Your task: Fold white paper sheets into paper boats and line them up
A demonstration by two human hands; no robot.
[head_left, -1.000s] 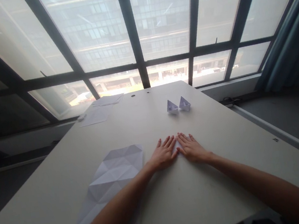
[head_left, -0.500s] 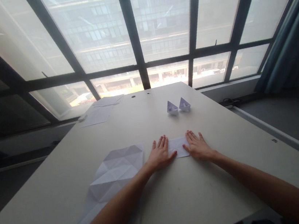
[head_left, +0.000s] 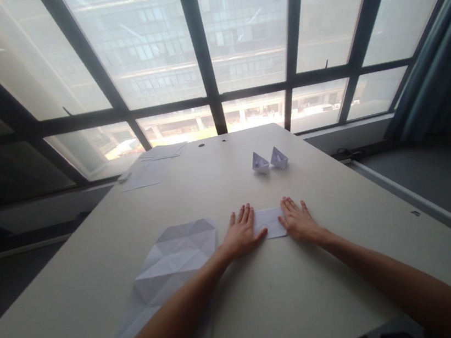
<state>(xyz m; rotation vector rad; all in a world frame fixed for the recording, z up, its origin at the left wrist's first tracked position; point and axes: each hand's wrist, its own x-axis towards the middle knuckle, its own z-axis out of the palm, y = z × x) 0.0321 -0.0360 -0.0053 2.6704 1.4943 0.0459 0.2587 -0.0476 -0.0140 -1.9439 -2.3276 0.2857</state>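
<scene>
A small folded white paper rectangle [head_left: 269,223] lies flat on the table between my hands. My left hand [head_left: 242,233] rests palm down with its fingers spread, its thumb tip at the paper's left edge. My right hand [head_left: 299,223] lies flat on the other side, touching the paper's right edge. Neither hand holds anything. A large creased paper sheet [head_left: 175,259] lies left of my left hand, partly under my left forearm. Farther ahead stand several small paper boats, here a left one [head_left: 260,163] and a right one [head_left: 278,157], side by side.
The pale table [head_left: 228,191] ends at a far corner near a large window [head_left: 201,44]. Loose paper sheets [head_left: 145,175] and a small stack [head_left: 163,151] lie at the far left. A blue curtain [head_left: 430,53] hangs at the right.
My hands have slid apart from meeting over the folded paper to either side of it, leaving the paper uncovered. The view has tilted slightly.
</scene>
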